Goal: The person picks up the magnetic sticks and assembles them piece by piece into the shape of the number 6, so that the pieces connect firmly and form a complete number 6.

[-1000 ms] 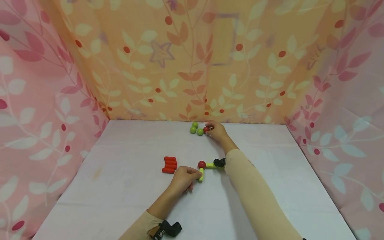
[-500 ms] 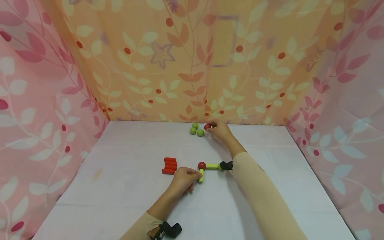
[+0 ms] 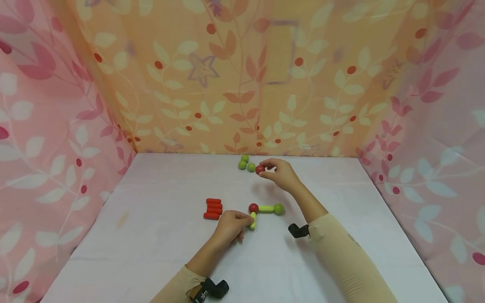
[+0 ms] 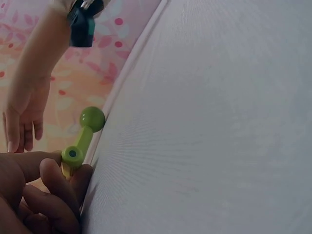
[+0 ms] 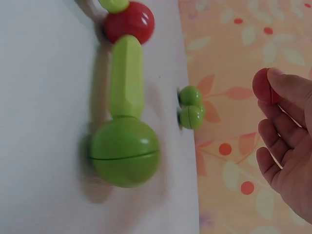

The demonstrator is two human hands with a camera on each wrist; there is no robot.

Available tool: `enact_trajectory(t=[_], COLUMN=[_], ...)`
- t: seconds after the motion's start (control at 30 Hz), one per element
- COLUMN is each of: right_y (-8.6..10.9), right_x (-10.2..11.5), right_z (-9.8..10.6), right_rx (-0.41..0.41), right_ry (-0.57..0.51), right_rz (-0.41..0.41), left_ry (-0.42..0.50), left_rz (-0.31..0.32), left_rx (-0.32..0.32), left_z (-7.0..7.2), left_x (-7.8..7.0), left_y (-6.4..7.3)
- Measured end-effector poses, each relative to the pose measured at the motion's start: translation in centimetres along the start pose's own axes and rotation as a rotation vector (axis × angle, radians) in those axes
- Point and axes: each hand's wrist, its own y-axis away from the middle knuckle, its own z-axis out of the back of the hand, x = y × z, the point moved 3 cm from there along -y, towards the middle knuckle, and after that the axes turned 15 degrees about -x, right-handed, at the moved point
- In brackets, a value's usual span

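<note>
My right hand [image 3: 282, 174] pinches a red ball [image 3: 259, 169] between thumb and fingers, raised over the table near its back; the red ball [image 5: 263, 86] shows a seam in the right wrist view. With thumb and fingertips, my left hand [image 3: 231, 226] pinches a yellow-green rod [image 3: 253, 222] at the middle of the table. That rod joins a second red ball [image 3: 253, 208]. From this ball another yellow-green rod [image 3: 266, 208] runs right to a green ball [image 3: 279, 209]. In the left wrist view, a hole shows in the end of the held rod [image 4: 72, 154].
Several red rods [image 3: 213, 209] lie in a stack of rows left of the joined pieces. Three green balls [image 3: 242, 165] sit together near the back edge of the white table [image 3: 159, 235]. Patterned cloth [image 3: 227, 84] hangs behind and along both sides.
My right hand has lifted the red ball away from the green balls and come slightly nearer, its forearm shifting right and uncovering the joined green ball. The left hand stays on its rod.
</note>
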Motion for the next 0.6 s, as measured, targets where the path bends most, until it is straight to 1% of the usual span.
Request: enact_trajectory(t=[0.2,0.3,0.47,0.6], right_y=[3.5,4.9,6.6,7.6], right_x=[-0.1,-0.7,-1.7,-2.3], right_z=[0.3,0.3,-0.1,-0.1], right_rx=[0.0,0.004,0.021,0.024], right_ry=[-0.014,-0.02,-0.019,-0.027], right_rz=[-0.003,-0.025,-0.061,-0.07], left_ry=[-0.004,-0.01,-0.033,-0.013], left_rz=[0.006,0.0,0.004,0.034], left_rx=[0.012,0.024,0.039,0.041], left_z=[0.1,0.1,0.0,-0.2], left_x=[-0.4,-0.6,-0.9,-1.3], left_y=[-0.1,-0.2,-0.3,-0.6])
